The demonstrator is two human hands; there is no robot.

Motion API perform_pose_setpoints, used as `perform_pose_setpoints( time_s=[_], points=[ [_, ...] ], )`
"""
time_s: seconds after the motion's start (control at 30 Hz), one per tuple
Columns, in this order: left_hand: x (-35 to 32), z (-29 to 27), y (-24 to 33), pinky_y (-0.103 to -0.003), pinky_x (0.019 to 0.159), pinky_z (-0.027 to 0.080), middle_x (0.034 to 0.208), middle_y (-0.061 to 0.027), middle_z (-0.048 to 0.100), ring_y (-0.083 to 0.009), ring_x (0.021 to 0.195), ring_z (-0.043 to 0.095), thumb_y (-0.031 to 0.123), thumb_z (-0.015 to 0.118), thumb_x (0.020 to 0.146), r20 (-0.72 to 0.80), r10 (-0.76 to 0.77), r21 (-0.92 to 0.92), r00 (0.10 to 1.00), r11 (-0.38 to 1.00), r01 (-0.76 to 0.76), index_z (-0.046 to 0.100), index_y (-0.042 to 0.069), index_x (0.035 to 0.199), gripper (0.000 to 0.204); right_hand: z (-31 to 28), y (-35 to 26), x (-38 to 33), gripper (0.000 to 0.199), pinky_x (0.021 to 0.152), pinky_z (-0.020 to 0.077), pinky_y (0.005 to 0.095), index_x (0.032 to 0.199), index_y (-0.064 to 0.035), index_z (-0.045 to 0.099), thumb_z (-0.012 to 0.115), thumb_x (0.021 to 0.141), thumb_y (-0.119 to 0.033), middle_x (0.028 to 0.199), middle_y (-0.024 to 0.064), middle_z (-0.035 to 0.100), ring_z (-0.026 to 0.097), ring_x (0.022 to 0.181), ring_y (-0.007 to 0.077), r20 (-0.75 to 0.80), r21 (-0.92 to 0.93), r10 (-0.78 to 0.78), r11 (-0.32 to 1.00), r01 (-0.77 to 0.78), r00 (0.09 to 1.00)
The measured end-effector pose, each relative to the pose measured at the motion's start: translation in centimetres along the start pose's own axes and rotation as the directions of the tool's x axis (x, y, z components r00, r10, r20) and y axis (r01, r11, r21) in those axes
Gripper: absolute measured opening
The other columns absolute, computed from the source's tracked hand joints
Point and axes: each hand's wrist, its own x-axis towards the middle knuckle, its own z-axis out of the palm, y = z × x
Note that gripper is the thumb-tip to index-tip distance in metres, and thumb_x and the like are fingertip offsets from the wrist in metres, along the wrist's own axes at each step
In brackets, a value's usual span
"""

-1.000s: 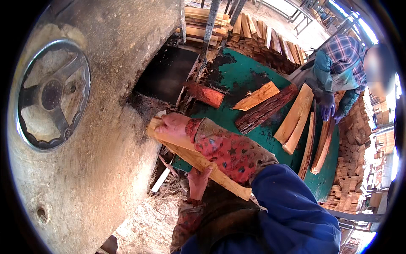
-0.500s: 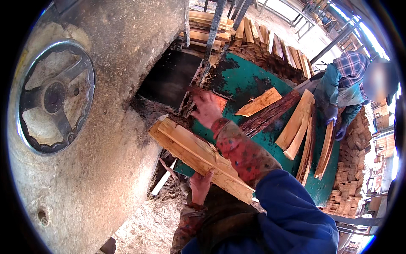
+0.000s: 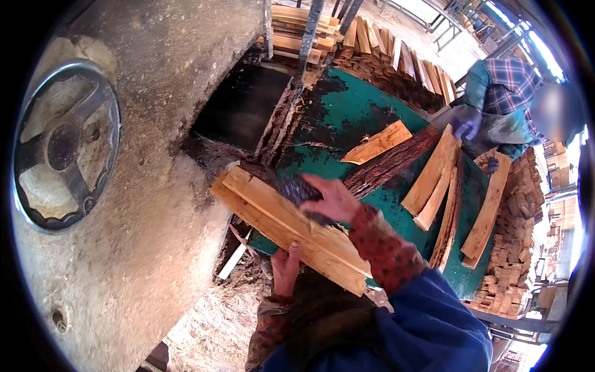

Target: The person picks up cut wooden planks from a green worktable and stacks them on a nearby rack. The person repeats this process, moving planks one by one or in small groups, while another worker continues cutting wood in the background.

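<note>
Two pale wooden boards (image 3: pixel 291 226), one lying along the other, slant across the table's near edge. My left hand (image 3: pixel 286 270) grips the lower one from beneath, its thumb on the side face. Just beyond the boards, my right hand (image 3: pixel 336 199) has its thumb and fingers round a dark speckled piece (image 3: pixel 300 191); blur hides what kind it is. Bark-edged slab (image 3: pixel 393 162) and a short wood offcut (image 3: pixel 379 142) lie on the green table (image 3: pixel 356 93) past that hand.
At left a large machine panel (image 3: pixel 161 80) carries a handwheel (image 3: pixel 65 146), with a dark opening beside it. More split boards (image 3: pixel 434 180) lie to the right. A co-worker in a plaid shirt (image 3: pixel 511 80) holds a board (image 3: pixel 489 208). Stacked wood (image 3: pixel 514 248) borders the table.
My right hand has drawn back from the opening toward the boards, bringing the dark piece. An orange-red patch beside it is gone from there. The co-worker's hands have moved apart, one lifting a board.
</note>
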Motion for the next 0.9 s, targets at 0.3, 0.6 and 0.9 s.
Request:
perform_pose_setpoints(
  time_s=[0.3,0.6,0.9],
  points=[
    [0.5,0.9,0.2,-0.029,0.08,0.05,0.106,-0.0085,0.064,-0.0147,0.09,0.059,0.016,0.07,0.088,-0.025,0.015,0.011,1.0,1.0,-0.015,0.055,-0.006,0.12,0.042,-0.8,1.6,-8.4,0.063,0.084,0.0492,0.0424,0.13,-0.0025,0.05,0.073,0.08,-0.034,0.109,0.0197,0.056,0.057,0.101,0.0361,0.096,-0.152,0.068,0.987,-0.053,0.993],
    [0.6,1.1,0.4,-0.03,0.085,0.047,0.107,-0.0076,0.065,-0.0147,0.094,0.058,0.015,0.072,0.085,-0.062,-0.061,0.04,0.996,0.997,0.064,0.06,-0.006,0.113,0.036,-11.4,11.5,-7.6,0.053,0.098,0.0403,0.0461,0.118,-0.0056,0.054,0.065,0.066,-0.002,0.124,0.014,0.048,0.042,0.12,0.036,-0.025,-0.666,0.051,0.744,-0.054,0.998],
    [0.4,1.5,1.2,-0.03,0.084,0.048,0.111,-0.0057,0.063,-0.015,0.096,0.057,0.016,0.072,0.085,-0.078,-0.096,0.038,0.992,0.994,0.099,0.06,-0.003,0.117,0.04,-13.1,12.7,-6.7,0.054,0.097,0.0374,0.049,0.117,-0.0065,0.055,0.072,0.066,-0.011,0.123,0.0144,0.049,0.042,0.12,0.037,-0.03,-0.659,0.034,0.751,-0.046,0.999]
  ],
)
